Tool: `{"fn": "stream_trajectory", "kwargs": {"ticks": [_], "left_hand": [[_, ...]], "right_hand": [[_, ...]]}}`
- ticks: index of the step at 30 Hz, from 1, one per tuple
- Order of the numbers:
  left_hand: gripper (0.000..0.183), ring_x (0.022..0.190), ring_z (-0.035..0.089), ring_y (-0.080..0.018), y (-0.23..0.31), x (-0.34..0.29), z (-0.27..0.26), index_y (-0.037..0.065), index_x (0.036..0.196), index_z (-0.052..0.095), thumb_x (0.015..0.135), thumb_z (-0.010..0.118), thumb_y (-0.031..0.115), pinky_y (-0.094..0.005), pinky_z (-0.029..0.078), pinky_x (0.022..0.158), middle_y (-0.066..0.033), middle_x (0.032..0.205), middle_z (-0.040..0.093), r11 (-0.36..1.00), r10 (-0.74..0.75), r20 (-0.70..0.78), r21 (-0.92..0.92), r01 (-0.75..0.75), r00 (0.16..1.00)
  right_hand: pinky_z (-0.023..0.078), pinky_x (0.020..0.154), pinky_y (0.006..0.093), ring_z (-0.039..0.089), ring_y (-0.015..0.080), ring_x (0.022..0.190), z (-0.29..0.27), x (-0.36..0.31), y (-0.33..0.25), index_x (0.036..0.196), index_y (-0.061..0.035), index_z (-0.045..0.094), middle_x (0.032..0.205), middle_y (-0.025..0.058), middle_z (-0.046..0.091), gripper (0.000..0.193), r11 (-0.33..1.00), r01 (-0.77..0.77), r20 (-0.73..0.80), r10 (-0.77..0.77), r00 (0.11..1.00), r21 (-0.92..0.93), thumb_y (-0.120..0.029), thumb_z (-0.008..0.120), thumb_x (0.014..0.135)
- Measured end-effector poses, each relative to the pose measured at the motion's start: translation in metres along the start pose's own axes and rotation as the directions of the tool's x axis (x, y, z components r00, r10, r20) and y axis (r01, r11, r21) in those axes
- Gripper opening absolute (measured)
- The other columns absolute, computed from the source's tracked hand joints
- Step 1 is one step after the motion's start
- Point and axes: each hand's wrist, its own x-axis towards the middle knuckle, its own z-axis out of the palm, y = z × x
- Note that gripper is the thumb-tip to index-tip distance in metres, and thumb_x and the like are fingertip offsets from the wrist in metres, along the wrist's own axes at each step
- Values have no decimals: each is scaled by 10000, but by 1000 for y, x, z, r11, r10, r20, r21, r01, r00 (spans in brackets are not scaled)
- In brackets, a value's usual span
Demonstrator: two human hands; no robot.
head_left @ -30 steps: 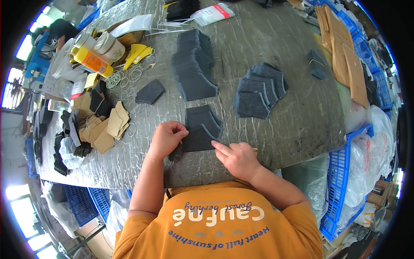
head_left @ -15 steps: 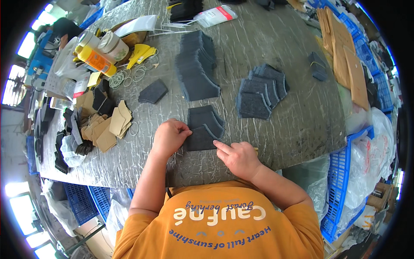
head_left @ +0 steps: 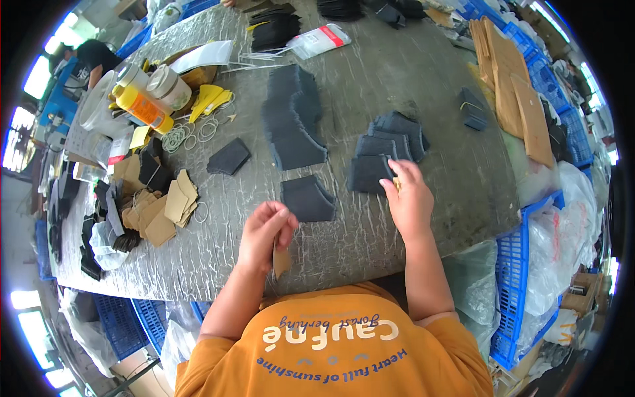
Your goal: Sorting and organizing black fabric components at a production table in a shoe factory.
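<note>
In my left hand (head_left: 268, 233) a small tan card piece (head_left: 282, 262) hangs from closed fingers near the table's front edge. Just beyond that hand lies a small stack of dark blue-grey fabric pieces (head_left: 307, 200). My right hand (head_left: 410, 198) pinches the right edge of a dark fabric piece (head_left: 368, 174), which lies at the near end of a fanned group of similar pieces (head_left: 403, 132). A small yellowish thing (head_left: 396, 182) shows between the right fingers, too small to make out. A long overlapped row of fabric pieces (head_left: 291, 119) lies farther back.
On the left lie a single dark piece (head_left: 229, 157), tan card pieces (head_left: 180, 198), rubber bands (head_left: 177, 136), an orange-yellow bottle (head_left: 142, 107) and jars. A banded dark bundle (head_left: 473, 109) and brown paper (head_left: 522, 99) lie right. A blue crate (head_left: 512, 284) stands beside the table.
My right hand has moved right from the near stack to the fanned group, where another fabric piece now lies. My left hand has drawn slightly off the stack and now shows a tan card piece.
</note>
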Motion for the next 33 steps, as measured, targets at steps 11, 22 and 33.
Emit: {"fn": "stream_trajectory", "kwargs": {"ticks": [11, 22, 33], "left_hand": [[216, 578, 421, -52, -14, -4, 11, 36, 941, 540, 976, 481, 241, -194, 345, 518, 21, 705, 505, 973, 216, -16, 86, -214, 976], [219, 672, 473, -96, -22, 5, 28, 4, 913, 571, 947, 539, 218, -260, 435, 624, -36, 710, 554, 771, 453, -39, 519, -369, 891], [240, 657, 472, -107, -21, 4, 30, -1, 887, 567, 946, 541, 230, -270, 431, 611, -47, 693, 552, 756, 459, -54, 548, -358, 887]], "right_hand": [[522, 624, 361, 649, 288, 705, 40, -67, -63, 1027, -78, 632, 1213, 102, 578, 285, 921, 329, 539, -389, 747, 209, -139, 687, 754], [495, 664, 302, 652, 199, 746, 19, -59, -78, 864, -3, 673, 822, 122, 672, 94, 591, -462, 669, -186, 720, 661, -75, 677, 803], [486, 606, 272, 633, 151, 681, 21, -61, -80, 823, 4, 671, 767, 103, 663, 79, 635, -305, 557, -241, 794, 710, -57, 707, 788]]}}
